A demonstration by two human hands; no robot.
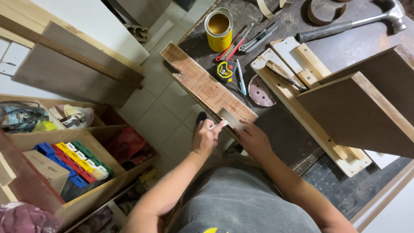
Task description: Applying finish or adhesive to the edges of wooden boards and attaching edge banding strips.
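Observation:
A long reddish wooden board (202, 84) lies along the dark workbench's (284, 125) left edge, with a notch cut in its near end. My left hand (206, 137) is closed on a small white stick-like tool (217, 125) whose tip touches the board's near end. My right hand (254, 139) rests fingers-down on the near end by the notch, steadying the board.
On the bench: yellow open tin (218, 29), tape measure (226, 70), pencils and knife (246, 41), sanding disc (261, 91), hammer (349, 26), wooden frame with brown panels (362, 108). Shelves with coloured boxes (73, 162) stand left over the tiled floor.

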